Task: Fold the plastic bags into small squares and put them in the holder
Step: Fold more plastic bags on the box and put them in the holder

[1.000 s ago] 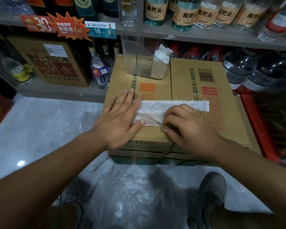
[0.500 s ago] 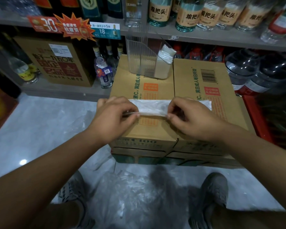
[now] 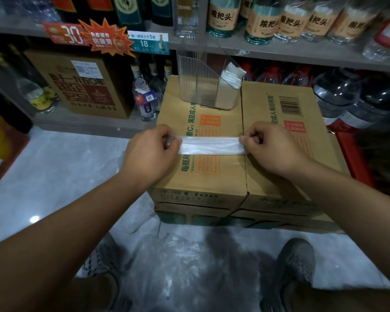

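A clear plastic bag folded into a narrow white strip (image 3: 209, 145) lies across the top of a cardboard box (image 3: 214, 176). My left hand (image 3: 152, 155) pinches the strip's left end. My right hand (image 3: 273, 148) pinches its right end. At the back of the box stands a clear ribbed holder (image 3: 196, 86), and folded white bags (image 3: 231, 79) sit upright in its right side.
A heap of loose clear plastic bags (image 3: 178, 262) lies on the floor between my two shoes. Shelves of bottles (image 3: 270, 21) run behind the box. A brown carton (image 3: 83, 86) sits on the low shelf at left, large water bottles (image 3: 347, 95) at right.
Both hands went from pressing flat on a wider folded bag to pinching its ends. The bag is now a narrower strip, folded over lengthwise.
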The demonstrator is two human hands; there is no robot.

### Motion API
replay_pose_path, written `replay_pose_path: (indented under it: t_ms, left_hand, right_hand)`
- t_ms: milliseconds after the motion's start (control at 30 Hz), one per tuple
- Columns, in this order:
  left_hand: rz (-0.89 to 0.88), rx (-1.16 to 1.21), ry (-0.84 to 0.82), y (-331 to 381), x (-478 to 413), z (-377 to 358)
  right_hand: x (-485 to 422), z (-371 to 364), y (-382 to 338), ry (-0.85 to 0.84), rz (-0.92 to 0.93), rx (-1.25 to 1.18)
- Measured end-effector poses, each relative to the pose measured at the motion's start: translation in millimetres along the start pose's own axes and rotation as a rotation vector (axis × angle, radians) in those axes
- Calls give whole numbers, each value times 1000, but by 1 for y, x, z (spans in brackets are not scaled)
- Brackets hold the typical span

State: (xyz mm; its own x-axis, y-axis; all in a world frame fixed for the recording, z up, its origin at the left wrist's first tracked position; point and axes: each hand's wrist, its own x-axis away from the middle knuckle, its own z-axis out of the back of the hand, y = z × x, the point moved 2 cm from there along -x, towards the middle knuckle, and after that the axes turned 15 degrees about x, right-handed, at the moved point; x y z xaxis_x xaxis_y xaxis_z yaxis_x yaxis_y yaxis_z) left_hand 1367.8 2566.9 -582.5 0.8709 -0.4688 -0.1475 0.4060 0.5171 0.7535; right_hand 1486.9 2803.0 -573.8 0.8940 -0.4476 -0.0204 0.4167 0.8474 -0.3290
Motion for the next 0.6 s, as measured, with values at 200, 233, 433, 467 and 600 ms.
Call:
replay_pose_path:
  t_ms: [200,233,433,467,600]
  left_hand:
    - [-154,-242,43,0,-1,-2]
    - [-231,-236,21,3,1,-4]
    - [-228,-324,-433,0,6,-23]
    - [-201,-358,-473,-3,6,-26]
    - [-197,-462,-505,-5,8,-29]
  right_hand:
    - [-3,-2,-2,-25,24,117]
    - [-3,-1,-3,-25,37,138]
    - [-2,3,-10,-41,47,241]
    - [-2,4,-12,-34,48,260]
    - [2,6,-19,20,30,378]
